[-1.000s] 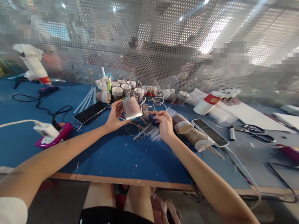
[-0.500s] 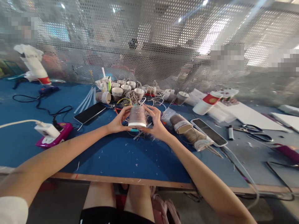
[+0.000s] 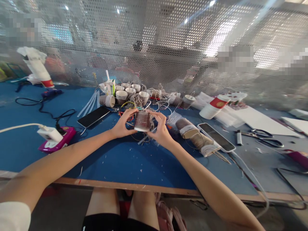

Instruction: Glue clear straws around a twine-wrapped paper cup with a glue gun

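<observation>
A paper cup wound with brown-grey thread [image 3: 142,121] is held between my two hands above the middle of the blue table [image 3: 134,163]. Its white rim faces down and towards me. My left hand [image 3: 124,124] grips the cup's left side, thumb low and fingers at the top. On the other side, my right hand [image 3: 160,127] holds it the same way. Loose thread and clear strips lie behind and under the cup. Several similar cups [image 3: 121,95] stand upright just behind, among tangled cords.
To the left lie a black phone [image 3: 93,116] and a purple power strip [image 3: 57,139] with a white plug. On the right are thread-wound cups [image 3: 197,136], a white-framed phone [image 3: 216,137], scissors [image 3: 266,137] and a red-and-white cup [image 3: 214,106]. A perforated metal screen [image 3: 154,54] stands behind.
The held cup has tilted and turned between my hands, showing more of its darker thread winding and less of its white rim. The hands have stayed almost in place.
</observation>
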The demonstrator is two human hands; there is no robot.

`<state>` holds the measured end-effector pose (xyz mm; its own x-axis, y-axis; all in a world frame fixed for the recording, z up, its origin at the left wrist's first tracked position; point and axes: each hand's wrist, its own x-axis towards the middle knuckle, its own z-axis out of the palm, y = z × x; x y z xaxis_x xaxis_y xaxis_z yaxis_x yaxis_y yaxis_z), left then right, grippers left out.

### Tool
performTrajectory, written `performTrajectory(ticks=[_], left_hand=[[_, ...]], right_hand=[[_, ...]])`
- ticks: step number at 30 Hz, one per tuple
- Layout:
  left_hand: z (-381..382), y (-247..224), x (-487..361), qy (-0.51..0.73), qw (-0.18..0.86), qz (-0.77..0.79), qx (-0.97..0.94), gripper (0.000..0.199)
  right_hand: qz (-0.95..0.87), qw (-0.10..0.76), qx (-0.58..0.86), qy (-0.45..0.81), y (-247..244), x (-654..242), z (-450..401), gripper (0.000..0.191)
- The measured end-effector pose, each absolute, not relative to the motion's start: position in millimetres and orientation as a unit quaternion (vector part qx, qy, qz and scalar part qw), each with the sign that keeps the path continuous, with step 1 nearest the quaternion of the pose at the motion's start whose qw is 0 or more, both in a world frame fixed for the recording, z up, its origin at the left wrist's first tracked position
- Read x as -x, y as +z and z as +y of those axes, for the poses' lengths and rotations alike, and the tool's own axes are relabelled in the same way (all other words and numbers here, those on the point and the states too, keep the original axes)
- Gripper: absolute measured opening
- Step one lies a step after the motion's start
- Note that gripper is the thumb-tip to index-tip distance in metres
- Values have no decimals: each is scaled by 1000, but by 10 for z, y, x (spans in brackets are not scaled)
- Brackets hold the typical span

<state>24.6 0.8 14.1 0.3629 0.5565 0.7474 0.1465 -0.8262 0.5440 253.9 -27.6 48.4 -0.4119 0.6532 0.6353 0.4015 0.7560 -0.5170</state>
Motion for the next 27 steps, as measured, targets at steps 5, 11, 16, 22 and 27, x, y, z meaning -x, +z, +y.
performTrajectory(ticks=[5, 11, 16, 22, 27], left_hand=[[14, 143, -226, 493, 174, 258, -813, 86], [-7, 178, -213, 519, 34, 294, -802, 78], [20, 163, -255, 609, -63, 328, -720, 71], [55, 135, -263, 647, -74, 323, -687, 76], [73, 105, -247, 653, -35, 318, -686, 77]], right_hand=[[-827, 455, 277, 179, 471, -2529, -265, 64], [-854, 449, 231, 128, 588, -2556, -369, 67], [-871, 425, 229, 93, 676, -2523, -515, 45], [-881, 345, 317, 71, 664, -2485, -549, 39], [-834, 400, 322, 203, 662, -2478, -524, 30]])
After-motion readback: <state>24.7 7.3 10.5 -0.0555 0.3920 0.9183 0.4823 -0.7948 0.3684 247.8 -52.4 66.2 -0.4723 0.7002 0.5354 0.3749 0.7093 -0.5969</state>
